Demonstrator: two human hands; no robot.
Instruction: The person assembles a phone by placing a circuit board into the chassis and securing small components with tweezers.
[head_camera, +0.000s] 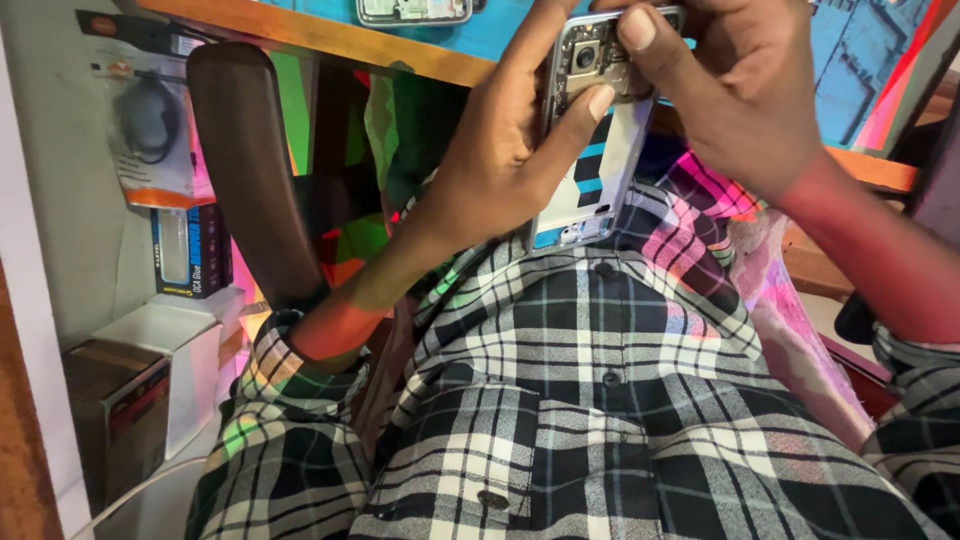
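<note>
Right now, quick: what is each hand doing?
Left hand: closed around the opened phone, thumb on its inner parts.
Right hand: fingertips pinched at the phone's top end, near the camera module.

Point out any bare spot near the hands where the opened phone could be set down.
Little is free. Both hands, left hand and right hand, crowd the opened phone over the plaid shirt. The bench edge shows a bare blue strip right of a second phone. At the left, boxes and hanging packets fill the wall side.
</note>
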